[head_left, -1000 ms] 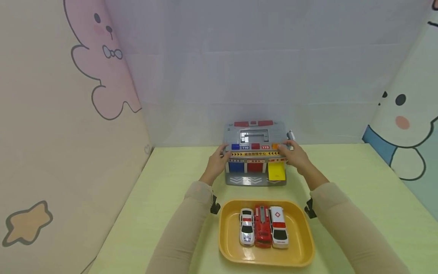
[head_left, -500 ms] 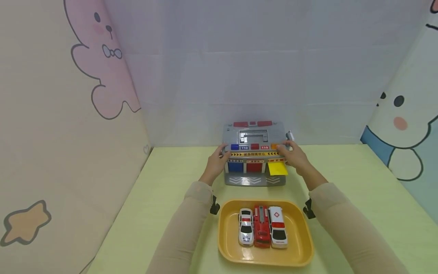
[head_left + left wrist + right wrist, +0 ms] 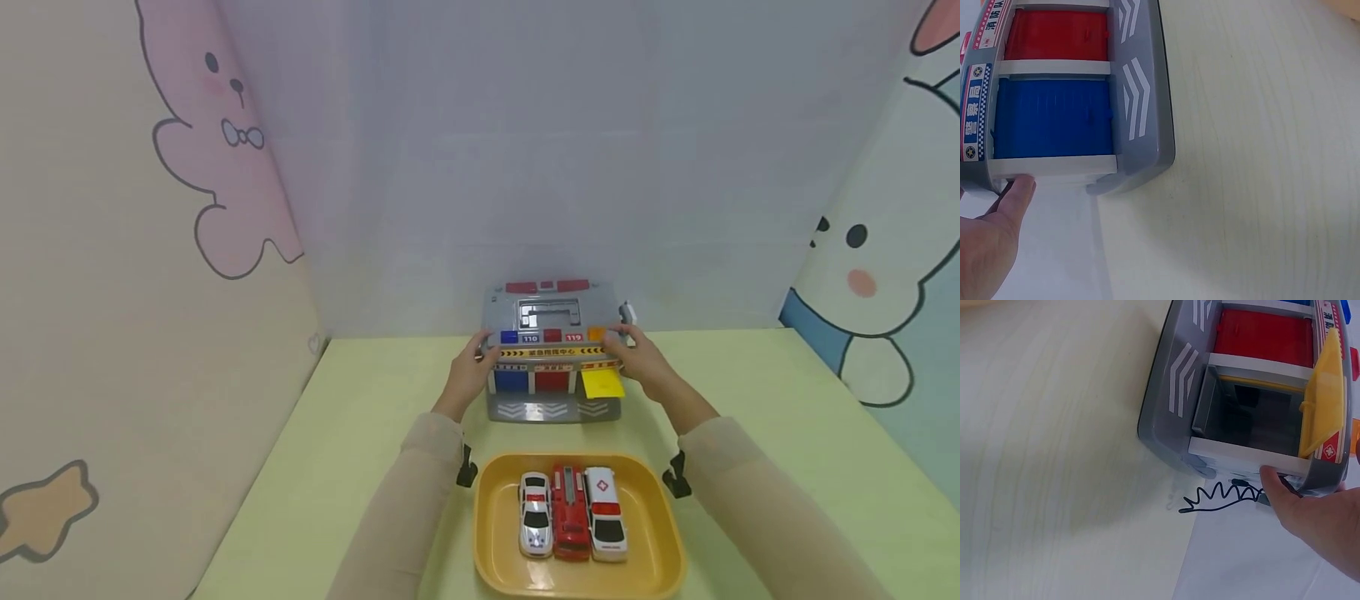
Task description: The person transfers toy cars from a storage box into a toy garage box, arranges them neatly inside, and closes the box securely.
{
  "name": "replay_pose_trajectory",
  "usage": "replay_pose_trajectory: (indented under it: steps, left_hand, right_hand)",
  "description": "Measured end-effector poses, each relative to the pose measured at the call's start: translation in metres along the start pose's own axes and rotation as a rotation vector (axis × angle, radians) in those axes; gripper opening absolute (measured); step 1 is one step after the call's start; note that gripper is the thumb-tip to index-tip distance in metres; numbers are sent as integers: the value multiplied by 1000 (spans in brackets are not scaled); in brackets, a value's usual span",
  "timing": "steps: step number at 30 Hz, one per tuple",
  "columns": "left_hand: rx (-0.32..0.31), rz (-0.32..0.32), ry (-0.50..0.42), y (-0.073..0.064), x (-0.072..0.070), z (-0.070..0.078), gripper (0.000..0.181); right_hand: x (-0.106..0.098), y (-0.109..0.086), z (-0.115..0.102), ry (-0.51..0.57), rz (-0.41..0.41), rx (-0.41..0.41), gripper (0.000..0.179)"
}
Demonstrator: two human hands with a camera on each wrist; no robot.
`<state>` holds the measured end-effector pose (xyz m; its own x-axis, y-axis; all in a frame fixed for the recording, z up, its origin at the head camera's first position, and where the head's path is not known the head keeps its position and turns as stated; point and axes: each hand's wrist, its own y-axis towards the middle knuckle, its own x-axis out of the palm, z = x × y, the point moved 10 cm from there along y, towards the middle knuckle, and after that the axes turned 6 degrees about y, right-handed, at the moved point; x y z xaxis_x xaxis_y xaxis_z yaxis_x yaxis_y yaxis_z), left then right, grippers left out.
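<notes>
A grey toy emergency-station garage (image 3: 554,409) stands at the back of the table. My left hand (image 3: 467,379) grips its left side, thumb at the front edge; the other fingers are partly hidden behind it. On the opposite side my right hand (image 3: 645,363) holds the garage, its fingers near the orange button (image 3: 596,333). The yellow door (image 3: 1324,394) is swung up and out, showing a dark bay (image 3: 1260,419) behind it. Both the blue door (image 3: 1054,119) and the red door (image 3: 1057,35) are down.
A yellow tray (image 3: 654,542) sits in front, holding a toy police car (image 3: 536,518), a red fire truck (image 3: 571,515) and an ambulance (image 3: 606,517) side by side. A coiled black cord (image 3: 1219,497) hangs by the garage's right side. A curtain rises behind the table.
The yellow door has swung from hanging down to sticking outward. Both hands have kept their hold on the garage. The head view has shifted slightly, so everything sits lower.
</notes>
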<state>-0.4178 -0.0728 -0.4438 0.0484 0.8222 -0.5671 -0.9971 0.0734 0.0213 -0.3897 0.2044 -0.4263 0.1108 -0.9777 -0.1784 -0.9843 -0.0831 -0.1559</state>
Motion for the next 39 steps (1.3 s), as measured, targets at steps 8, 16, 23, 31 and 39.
replay_pose_trajectory:
  steps: [8,16,23,31,39]
  left_hand:
    - [-13,0,-18,-3,0,-2,49]
    - [-21,-16,-32,-7,3,0,49]
    - [-17,1,-33,-9,0,2,48]
    - [-8,2,-32,-8,-1,1,48]
    - [-6,11,-24,-6,-1,0,47]
  right_hand:
    - [4,-10,3,-32,-32,-16,69]
    - [5,-32,9,-31,-76,-41,73]
    - [5,-47,6,-34,-85,-100,70]
    - [9,-72,5,-49,-130,-138,71]
    - [10,-99,12,-75,-147,-126,71]
